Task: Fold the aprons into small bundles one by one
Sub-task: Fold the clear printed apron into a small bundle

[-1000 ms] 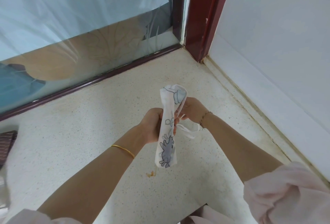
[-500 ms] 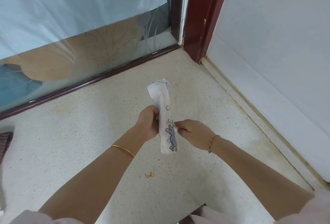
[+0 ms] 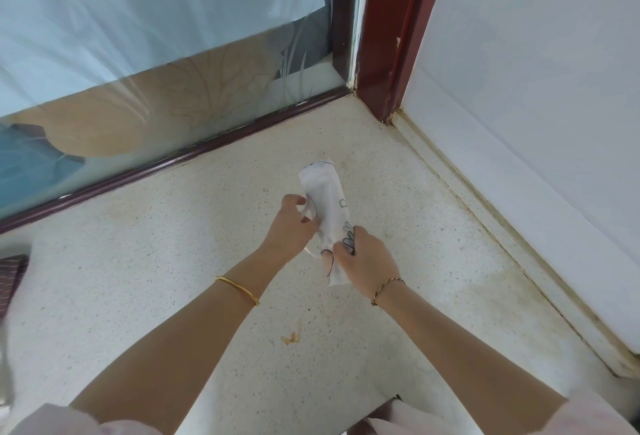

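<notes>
Cream speckled floor beneath rolled apron

No text, label, brand or number is readable anywhere (the apron bears only drawn cartoon outlines).

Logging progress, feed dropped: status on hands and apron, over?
Left hand grips rolled apron at mid-roll. Right hand grips its lower end. Orange stain on floor, apart from the apron.

Head-worn view, facing steeply downward, close
</notes>
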A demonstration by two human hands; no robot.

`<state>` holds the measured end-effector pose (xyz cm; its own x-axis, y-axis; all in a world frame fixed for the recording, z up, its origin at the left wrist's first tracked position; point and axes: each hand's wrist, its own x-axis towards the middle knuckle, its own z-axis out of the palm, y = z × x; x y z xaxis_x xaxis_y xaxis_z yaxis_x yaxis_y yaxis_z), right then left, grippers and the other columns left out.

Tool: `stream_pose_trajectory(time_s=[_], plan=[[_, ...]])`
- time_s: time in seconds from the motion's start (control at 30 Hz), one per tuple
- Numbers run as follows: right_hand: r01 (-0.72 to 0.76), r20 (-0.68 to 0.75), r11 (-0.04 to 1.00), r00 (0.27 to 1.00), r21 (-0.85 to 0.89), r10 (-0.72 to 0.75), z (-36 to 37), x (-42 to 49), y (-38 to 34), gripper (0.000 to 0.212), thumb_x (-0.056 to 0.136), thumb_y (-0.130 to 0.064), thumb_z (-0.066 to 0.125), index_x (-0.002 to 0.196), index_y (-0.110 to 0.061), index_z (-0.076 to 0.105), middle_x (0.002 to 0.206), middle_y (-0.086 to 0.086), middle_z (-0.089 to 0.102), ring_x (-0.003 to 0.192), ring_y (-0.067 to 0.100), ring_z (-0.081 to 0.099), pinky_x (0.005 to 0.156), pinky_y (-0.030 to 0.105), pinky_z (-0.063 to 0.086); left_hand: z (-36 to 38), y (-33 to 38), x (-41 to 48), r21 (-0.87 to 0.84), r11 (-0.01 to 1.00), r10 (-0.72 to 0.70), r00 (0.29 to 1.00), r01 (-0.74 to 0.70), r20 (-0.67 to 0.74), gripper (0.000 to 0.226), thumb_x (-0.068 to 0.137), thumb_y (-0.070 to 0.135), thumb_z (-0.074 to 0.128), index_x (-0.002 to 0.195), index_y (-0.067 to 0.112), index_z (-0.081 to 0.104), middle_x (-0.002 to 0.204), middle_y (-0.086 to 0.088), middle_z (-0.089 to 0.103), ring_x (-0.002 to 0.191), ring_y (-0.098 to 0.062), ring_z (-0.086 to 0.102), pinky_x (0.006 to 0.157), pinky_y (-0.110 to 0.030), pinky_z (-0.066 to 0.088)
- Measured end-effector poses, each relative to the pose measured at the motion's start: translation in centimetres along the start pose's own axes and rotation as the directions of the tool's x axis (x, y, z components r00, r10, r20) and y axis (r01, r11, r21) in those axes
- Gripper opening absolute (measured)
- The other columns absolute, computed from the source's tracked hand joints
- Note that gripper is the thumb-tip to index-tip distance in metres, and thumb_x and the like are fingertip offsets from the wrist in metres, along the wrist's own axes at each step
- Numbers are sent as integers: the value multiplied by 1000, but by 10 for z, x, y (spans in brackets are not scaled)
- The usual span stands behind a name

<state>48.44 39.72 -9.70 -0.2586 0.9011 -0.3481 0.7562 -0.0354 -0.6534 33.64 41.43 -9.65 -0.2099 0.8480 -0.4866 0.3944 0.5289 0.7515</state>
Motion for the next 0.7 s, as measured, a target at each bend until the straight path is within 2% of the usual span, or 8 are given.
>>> stream_pose_trajectory(time_s=[0.1,0.2,0.3,0.4,0.47,0.53,0.63,0.7], plan=[[-54,-11,996,998,-74,54,-5,4,8,24,93,-34,45,84,-13,39,66,-3,42,55,12,41,48,25,34,-7,-3,-2,321,946,56,997,-39,-45,27,92,19,56,117,12,50,87,0,60,80,-17,58,65,-25,45],[-44,38,978,998,-205,53,-7,6,13,22,95,-34,41,88,-13,40,67,-5,43,57,13,43,47,24,33,-8,-2,-6,609,784,137,990,-124,24,17,91,24,51,75,20,54,67,2,54,57,-13,47,54,-26,38],[6,81,939,996,-345,23,-5,5,15,18,95,-32,38,90,-15,40,66,-6,43,59,15,46,48,23,33,-5,5,-10,669,721,140,983,-181,116,36,85,25,52,55,19,33,54,3,31,49,-12,27,49,-24,22],[17,127,900,991,-437,43,-6,7,17,16,94,-31,41,90,-16,40,66,-5,44,57,12,45,47,23,33,0,11,-15,677,689,202,966,-259,164,30,83,34,56,61,14,55,71,0,48,69,-14,41,59,-26,36],[41,191,881,980,-472,57,-3,6,18,14,94,-31,42,93,-16,43,68,-5,45,63,15,50,49,23,35,6,9,-16,619,699,300,933,-357,200,27,87,34,56,83,11,71,102,-1,53,99,-18,43,83,-28,40],[64,225,872,973,-485,54,3,3,19,18,93,-29,42,103,-16,49,74,-3,52,68,17,53,55,24,41,13,3,-19,453,797,300,913,-400,278,31,91,30,55,96,4,71,114,0,52,106,-15,45,86,-19,36],[64,246,879,967,-472,61,10,0,22,26,92,-28,42,113,-15,50,86,1,54,73,18,51,63,27,43,18,-6,-21,127,980,104,934,-156,343,26,93,21,54,92,-1,68,94,-2,64,85,-17,56,69,-11,38],[56,276,883,958,-466,85,12,0,27,25,92,-28,42,111,-13,49,89,2,49,75,18,48,65,28,44,19,-9,-15,40,999,-1,934,-14,358,21,94,15,50,94,2,67,90,1,64,86,-14,57,78,-14,43]])
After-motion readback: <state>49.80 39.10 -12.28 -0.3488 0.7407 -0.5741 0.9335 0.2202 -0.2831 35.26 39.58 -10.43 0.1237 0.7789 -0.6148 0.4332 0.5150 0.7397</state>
